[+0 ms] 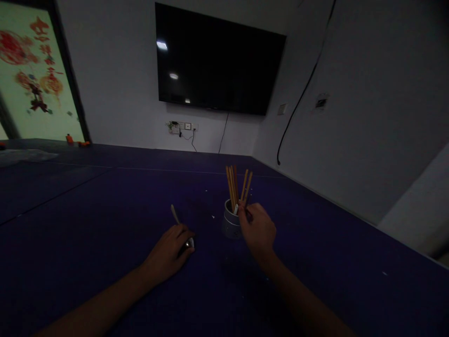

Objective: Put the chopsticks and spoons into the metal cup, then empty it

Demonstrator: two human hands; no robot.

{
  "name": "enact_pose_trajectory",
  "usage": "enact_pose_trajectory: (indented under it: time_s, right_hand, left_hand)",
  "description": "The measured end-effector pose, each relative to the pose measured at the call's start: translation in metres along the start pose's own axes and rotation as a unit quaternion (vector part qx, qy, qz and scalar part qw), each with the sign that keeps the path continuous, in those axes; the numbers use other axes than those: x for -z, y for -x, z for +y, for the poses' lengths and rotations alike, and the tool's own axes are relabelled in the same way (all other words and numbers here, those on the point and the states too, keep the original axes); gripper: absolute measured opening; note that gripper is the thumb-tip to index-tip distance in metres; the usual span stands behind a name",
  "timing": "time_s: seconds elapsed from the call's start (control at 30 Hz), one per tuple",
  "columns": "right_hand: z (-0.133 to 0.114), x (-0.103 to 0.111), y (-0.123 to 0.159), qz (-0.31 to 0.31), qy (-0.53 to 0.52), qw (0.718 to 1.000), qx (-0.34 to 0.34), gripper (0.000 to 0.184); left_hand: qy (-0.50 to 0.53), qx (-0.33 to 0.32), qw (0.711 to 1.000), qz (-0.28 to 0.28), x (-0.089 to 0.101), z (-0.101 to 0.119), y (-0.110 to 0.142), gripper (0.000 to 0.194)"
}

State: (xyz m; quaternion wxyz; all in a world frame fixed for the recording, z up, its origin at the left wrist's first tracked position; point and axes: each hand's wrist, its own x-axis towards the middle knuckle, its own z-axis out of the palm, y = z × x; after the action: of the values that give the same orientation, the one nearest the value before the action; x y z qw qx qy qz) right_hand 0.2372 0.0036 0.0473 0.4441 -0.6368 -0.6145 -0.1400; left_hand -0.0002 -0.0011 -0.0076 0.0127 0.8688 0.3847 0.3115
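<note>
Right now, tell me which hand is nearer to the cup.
Right. The right hand is close beside the cup, its fingers at the rim; the left hand is well off to the cup's left, over a spoon.

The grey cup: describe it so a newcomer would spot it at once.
Below the black wall screen spreads a purple-blue surface. There, at the right hand, stands the grey cup. Unlike the utensil under the left hand, it stands upright and holds slim wooden sticks.
</note>
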Motion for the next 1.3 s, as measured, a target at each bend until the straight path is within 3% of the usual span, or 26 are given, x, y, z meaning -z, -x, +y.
enact_pose_trajectory:
  time_s: [0.33, 0.5, 0.6, 0.63, 0.7, 0.77, 0.83, 0.93, 1.1, 1.17, 1.23, 1.3]
  right_hand:
    - [0.001, -0.004, -0.001, 0.064, -0.097, 0.993, -0.019, 0.037]
    - [0.002, -0.001, 0.002, 0.167, -0.139, 0.976, -0.006, 0.045]
    - [-0.001, 0.005, 0.011, 0.241, -0.159, 0.953, 0.096, 0.040]
    - [-0.003, 0.007, 0.016, 0.240, -0.152, 0.944, 0.168, 0.037]
    - [-0.011, 0.009, 0.028, 0.173, -0.130, 0.923, 0.318, 0.027]
    - [-0.022, 0.009, 0.040, 0.087, -0.133, 0.910, 0.382, 0.030]
    - [-0.031, 0.006, 0.050, 0.000, -0.157, 0.903, 0.399, 0.040]
    - [-0.042, 0.003, 0.059, -0.063, -0.199, 0.895, 0.393, 0.039]
    - [-0.046, 0.010, 0.062, -0.065, -0.252, 0.898, 0.356, 0.027]
    - [-0.043, 0.018, 0.058, -0.016, -0.253, 0.906, 0.340, 0.027]
    - [-0.035, 0.025, 0.049, 0.071, -0.243, 0.919, 0.302, 0.028]
    - [-0.026, 0.028, 0.035, 0.152, -0.196, 0.946, 0.208, 0.035]
  left_hand:
    - [0.014, -0.077, 0.996, 0.029, -0.002, -0.003, -0.001, 0.021]
    - [0.007, -0.132, 0.988, 0.075, -0.004, -0.002, -0.001, 0.016]
    - [-0.040, -0.186, 0.975, 0.115, -0.002, 0.001, -0.001, 0.017]
    - [-0.062, -0.208, 0.968, 0.124, 0.000, 0.004, -0.001, 0.018]
    - [-0.104, -0.255, 0.952, 0.136, 0.004, 0.010, 0.000, 0.018]
    - [-0.128, -0.289, 0.939, 0.134, 0.007, 0.018, 0.001, 0.016]
    - [-0.134, -0.299, 0.938, 0.110, 0.008, 0.024, 0.001, 0.018]
    - [-0.124, -0.305, 0.941, 0.084, 0.005, 0.030, 0.003, 0.024]
    - [-0.119, -0.316, 0.938, 0.079, 0.004, 0.033, 0.006, 0.018]
    - [-0.125, -0.299, 0.942, 0.083, 0.009, 0.032, 0.008, 0.023]
    - [-0.143, -0.290, 0.939, 0.117, 0.013, 0.029, 0.009, 0.032]
    - [-0.166, -0.284, 0.934, 0.144, 0.014, 0.024, 0.010, 0.036]
